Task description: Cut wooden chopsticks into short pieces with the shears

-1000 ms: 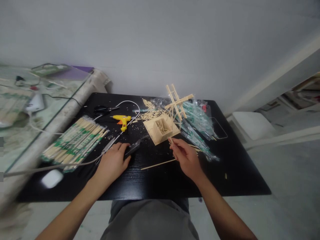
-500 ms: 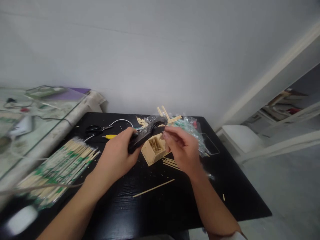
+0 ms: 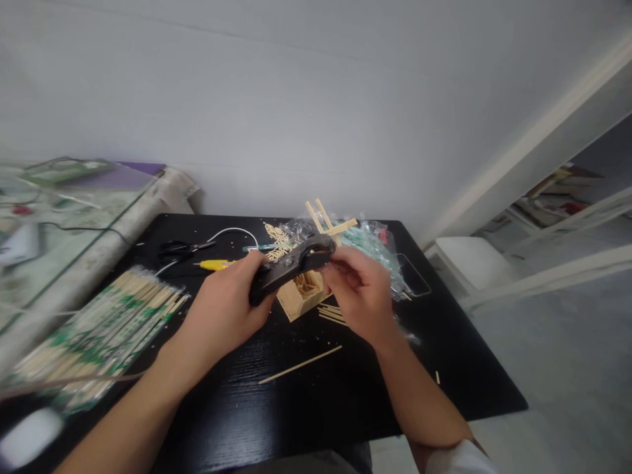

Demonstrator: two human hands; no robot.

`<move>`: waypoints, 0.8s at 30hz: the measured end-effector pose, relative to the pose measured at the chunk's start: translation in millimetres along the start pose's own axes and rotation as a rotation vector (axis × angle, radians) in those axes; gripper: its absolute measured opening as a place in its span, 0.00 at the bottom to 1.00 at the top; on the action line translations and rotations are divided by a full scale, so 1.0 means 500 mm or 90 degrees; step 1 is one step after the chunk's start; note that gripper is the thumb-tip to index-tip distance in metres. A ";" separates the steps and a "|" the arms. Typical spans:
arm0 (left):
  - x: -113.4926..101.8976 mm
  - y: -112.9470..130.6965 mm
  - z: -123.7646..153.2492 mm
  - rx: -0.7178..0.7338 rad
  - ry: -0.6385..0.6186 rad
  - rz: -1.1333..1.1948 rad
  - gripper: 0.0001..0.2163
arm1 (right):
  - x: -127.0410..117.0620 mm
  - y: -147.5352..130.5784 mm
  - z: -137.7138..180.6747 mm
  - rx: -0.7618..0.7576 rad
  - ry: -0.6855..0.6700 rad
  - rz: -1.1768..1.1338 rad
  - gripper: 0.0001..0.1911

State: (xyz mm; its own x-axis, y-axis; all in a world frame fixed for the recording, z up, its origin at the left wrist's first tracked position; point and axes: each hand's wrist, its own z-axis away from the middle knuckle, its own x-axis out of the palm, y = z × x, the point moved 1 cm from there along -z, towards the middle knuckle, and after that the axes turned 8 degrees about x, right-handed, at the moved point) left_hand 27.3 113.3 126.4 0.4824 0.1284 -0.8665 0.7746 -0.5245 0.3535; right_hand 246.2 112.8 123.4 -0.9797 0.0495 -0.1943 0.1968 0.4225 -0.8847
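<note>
My left hand (image 3: 232,296) is wrapped round a black hand cutter (image 3: 291,262), which has a curved notch at its far end. At that end, my right hand (image 3: 358,286) is closed in a pinch; what its fingertips hold is hidden. Below the tool stands a small wooden box (image 3: 292,303) with several short stick pieces (image 3: 307,283) inside. Some thin wooden sticks (image 3: 332,315) lie beside the box, partly behind my right hand. Nearer to me, one single stick (image 3: 300,365) rests on the black table (image 3: 276,421).
Packs of wrapped chopsticks (image 3: 106,336) lie at the left, near a white mouse (image 3: 32,434). Black scissors (image 3: 185,248) and a yellow-handled tool (image 3: 213,264) are behind my left hand. Stick pieces (image 3: 276,242), a stick cross (image 3: 330,227) and plastic wrappers (image 3: 378,253) lie at the back.
The view has shifted slightly, and the cutter's far end now sits lower, closer to my right fingertips. Both hands keep their hold.
</note>
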 end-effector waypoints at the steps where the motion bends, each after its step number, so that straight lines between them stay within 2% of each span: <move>1: 0.000 0.000 0.000 0.001 -0.002 0.000 0.07 | -0.001 0.001 0.001 0.002 -0.002 0.005 0.05; 11: -0.002 0.006 0.005 -0.012 -0.024 0.013 0.05 | 0.000 -0.010 0.004 -0.003 -0.017 0.020 0.07; 24: -0.004 0.009 0.005 0.005 -0.029 0.005 0.03 | 0.001 -0.023 0.008 -0.001 0.012 0.064 0.06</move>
State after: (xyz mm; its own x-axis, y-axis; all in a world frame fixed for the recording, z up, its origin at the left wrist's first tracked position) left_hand 28.8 108.4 129.0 0.4689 0.0862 -0.8790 0.7679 -0.5314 0.3575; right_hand 243.5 104.4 132.0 -0.9556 0.1089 -0.2737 0.2939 0.4161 -0.8605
